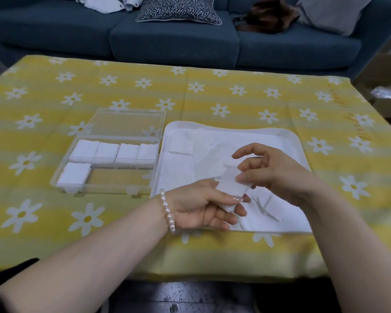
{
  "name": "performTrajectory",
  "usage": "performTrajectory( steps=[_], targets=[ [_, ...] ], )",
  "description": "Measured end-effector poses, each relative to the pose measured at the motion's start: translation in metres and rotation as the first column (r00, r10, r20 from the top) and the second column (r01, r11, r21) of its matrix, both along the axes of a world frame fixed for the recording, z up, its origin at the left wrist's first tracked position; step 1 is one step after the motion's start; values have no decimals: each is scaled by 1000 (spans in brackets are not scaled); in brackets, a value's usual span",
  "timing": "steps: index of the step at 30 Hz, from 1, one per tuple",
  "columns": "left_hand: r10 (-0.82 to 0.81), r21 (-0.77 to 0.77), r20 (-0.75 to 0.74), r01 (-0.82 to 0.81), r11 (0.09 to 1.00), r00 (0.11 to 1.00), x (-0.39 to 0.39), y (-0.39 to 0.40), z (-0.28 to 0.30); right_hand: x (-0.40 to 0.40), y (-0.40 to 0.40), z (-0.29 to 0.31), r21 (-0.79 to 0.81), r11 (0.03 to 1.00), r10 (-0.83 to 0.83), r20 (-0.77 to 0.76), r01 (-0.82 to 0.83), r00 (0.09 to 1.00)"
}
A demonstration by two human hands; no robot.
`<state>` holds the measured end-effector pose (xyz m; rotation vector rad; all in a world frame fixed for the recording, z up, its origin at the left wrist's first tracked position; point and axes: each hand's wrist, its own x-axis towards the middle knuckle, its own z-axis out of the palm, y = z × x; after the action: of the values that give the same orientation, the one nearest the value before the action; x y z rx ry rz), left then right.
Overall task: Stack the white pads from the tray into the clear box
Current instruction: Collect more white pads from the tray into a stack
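Hands meet over the near part of the white rounded-corner plastic tray [289,141], both on one small stack of white square cotton pads [231,188]. The left hand [203,208], with a pearl bead bracelet [167,211] at its wrist, holds the stack from below, its thumb laid across the near end and its fingers [233,219] curled underneath. The right hand [271,170] pinches the upper end of the stack between thumb and curled fingers, while its forefinger arches free above. The stack is lifted off the tray and tilted, its far end higher.

More white pads lie loose in the tray, one square pad [181,147] plain to see near its far left corner; the rest blur into the white floor of the tray. A few thin pale strips [265,207] lie near the tray's front edge, and I cannot tell what they are.

Just left of the tray sits the clear plastic compartment box [113,179] with its lid [129,123] folded open and flat behind it. Four stacks of white pads [115,152] fill its back row, and a fifth stack [73,175] sits at the front left; the remainder of the front row shows the cloth through it.

Everything rests on a bench covered by a yellow striped cloth with white daisies [235,96]. Behind it stands a dark blue sofa [167,41] with a patterned cushion [178,10].
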<state>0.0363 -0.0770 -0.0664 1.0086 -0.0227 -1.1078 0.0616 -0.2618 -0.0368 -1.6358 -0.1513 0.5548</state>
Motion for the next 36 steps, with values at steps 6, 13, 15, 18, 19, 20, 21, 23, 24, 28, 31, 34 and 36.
performTrajectory(
  steps=[6,13,15,18,19,20,21,23,24,28,31,34,36],
  targets=[
    [2,-171,1,-2,985,1000,-2,1,9,8,7,-33,611,752,352,-56,-247,934],
    [39,-213,-16,-41,976,999,-3,1,12,3,35,-56,798,573,422,-92,-187,902],
    [52,-177,-10,-53,983,999,-4,1,14,3,35,-58,798,589,374,-127,-130,919],
    [79,-105,0,-78,991,997,-5,0,16,3,36,-58,791,609,327,-180,-61,928],
    [81,-97,-5,-81,992,997,-5,0,16,4,36,-58,790,611,322,-190,-50,927],
    [83,-91,-14,-84,992,996,-5,0,17,5,35,-59,788,613,320,-195,-46,927],
    [88,-85,-25,-89,992,996,-4,0,17,6,35,-60,787,615,320,-189,-51,928],
    [104,-66,-33,-106,992,994,-4,0,19,7,33,-61,796,597,340,-145,-94,929],
    [109,-58,-34,-111,992,993,-3,0,19,7,32,-59,803,584,350,-123,-114,929],
    [143,2,-38,-143,990,989,0,-1,16,11,25,-30,508,862,106,-159,-10,982],
    [198,35,-49,-197,980,979,2,-2,12,13,16,-13,197,972,-116,-66,127,991],
    [231,63,-47,-228,972,972,2,-3,8,11,14,-7,20,990,-141,-11,142,990],
    [217,66,-39,-214,975,975,0,-4,7,9,16,-7,-74,984,-159,8,160,987]
  ],
)
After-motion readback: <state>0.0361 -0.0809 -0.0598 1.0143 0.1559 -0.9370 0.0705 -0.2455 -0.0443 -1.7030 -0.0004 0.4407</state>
